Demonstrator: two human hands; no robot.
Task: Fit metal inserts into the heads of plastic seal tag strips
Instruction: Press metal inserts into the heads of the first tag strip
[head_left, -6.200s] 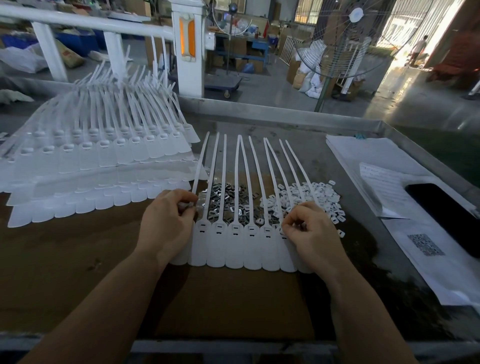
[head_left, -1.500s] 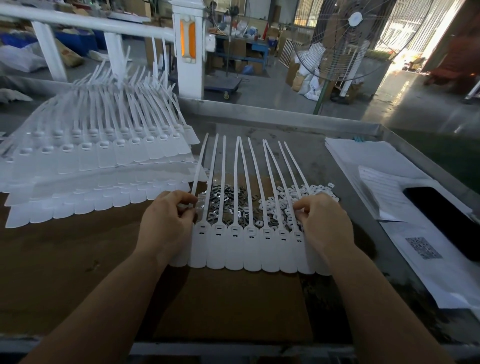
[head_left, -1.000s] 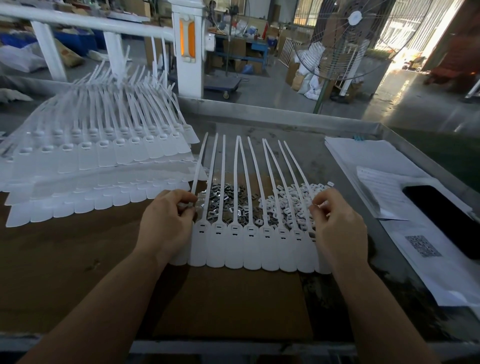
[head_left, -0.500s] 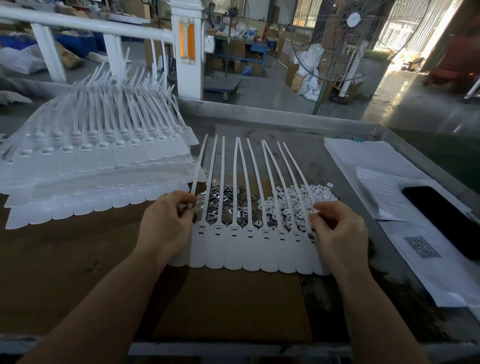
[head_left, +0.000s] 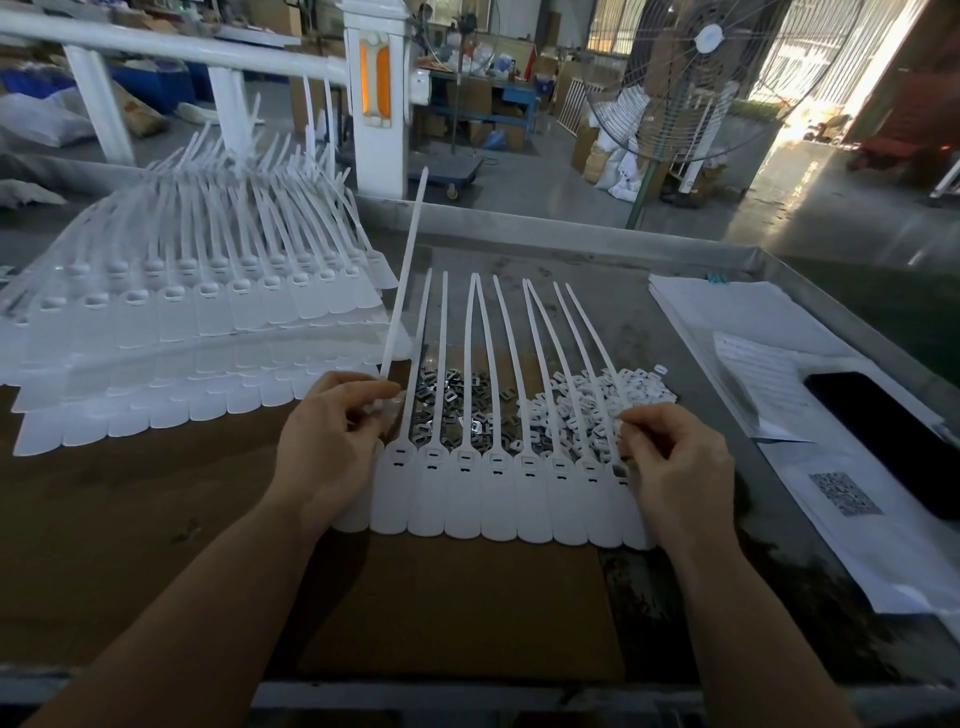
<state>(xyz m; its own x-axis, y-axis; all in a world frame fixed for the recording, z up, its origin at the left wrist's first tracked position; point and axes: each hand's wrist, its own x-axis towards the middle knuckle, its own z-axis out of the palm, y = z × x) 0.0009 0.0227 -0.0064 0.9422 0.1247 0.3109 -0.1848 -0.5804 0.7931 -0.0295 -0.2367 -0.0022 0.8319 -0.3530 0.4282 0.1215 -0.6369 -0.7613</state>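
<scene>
Now, left hand (head_left: 324, 457): pinches leftmost tail of joined white plastic seal tag strip (head_left: 498, 499).
Right hand (head_left: 675, 462): fingers curled, pinching at strip's rightmost head.

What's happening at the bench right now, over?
Left hand pinching the leftmost strip's head. Right hand working the rightmost head of the strip row. Nothing blocking.

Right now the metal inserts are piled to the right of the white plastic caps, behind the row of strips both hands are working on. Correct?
Not quite. The head view shows the metal inserts piled to the left of the white plastic caps, not the right. The rest holds: both piles lie behind the row of strips, with the left hand and right hand at its ends.
</scene>
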